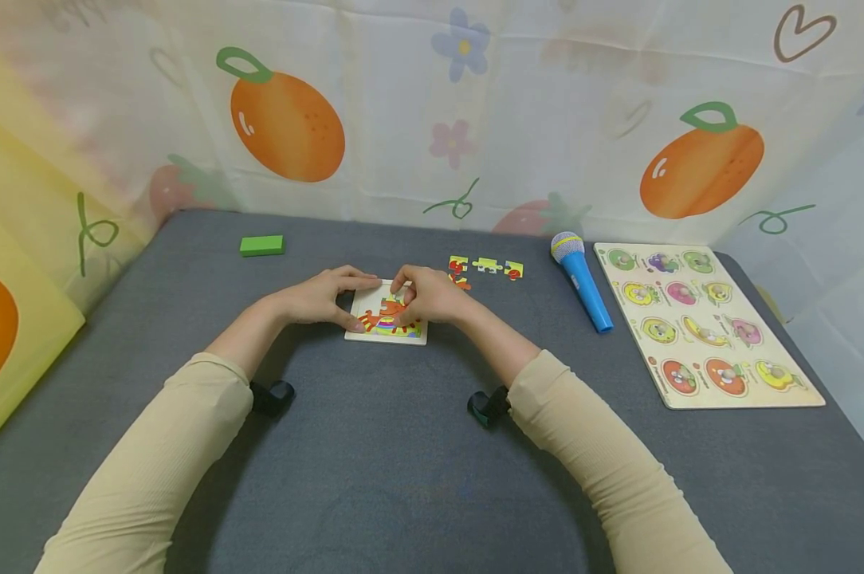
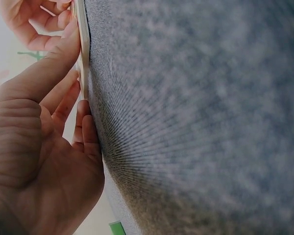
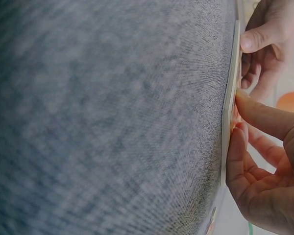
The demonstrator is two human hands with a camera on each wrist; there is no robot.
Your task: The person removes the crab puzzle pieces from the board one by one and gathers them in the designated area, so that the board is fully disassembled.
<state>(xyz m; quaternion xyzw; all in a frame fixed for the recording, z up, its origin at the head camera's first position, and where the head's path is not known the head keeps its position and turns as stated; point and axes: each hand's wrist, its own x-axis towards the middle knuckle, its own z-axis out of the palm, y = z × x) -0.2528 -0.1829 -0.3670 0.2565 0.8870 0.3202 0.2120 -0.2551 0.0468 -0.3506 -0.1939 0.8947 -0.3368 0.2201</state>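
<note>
A small wooden jigsaw board [image 1: 386, 338] lies on the grey table, its lower part filled with a red, orange and yellow picture and its upper left bare. My left hand [image 1: 324, 296] holds the board along its left side, thumb on the face near the front corner and index finger at the back edge. Over the board's right part, my right hand [image 1: 432, 295] bends thumb and index finger around a jigsaw piece [image 1: 398, 296] at the picture's upper right; the fingers partly hide it. In the right wrist view the right thumb [image 3: 259, 113] touches the board's face.
Several loose jigsaw pieces [image 1: 486, 265] lie behind my right hand. A blue toy microphone [image 1: 583, 285] and a wooden fruit knob puzzle [image 1: 697, 319] lie to the right. A green block [image 1: 262, 245] sits at the back left. A printed curtain [image 1: 403, 104] hangs behind the table.
</note>
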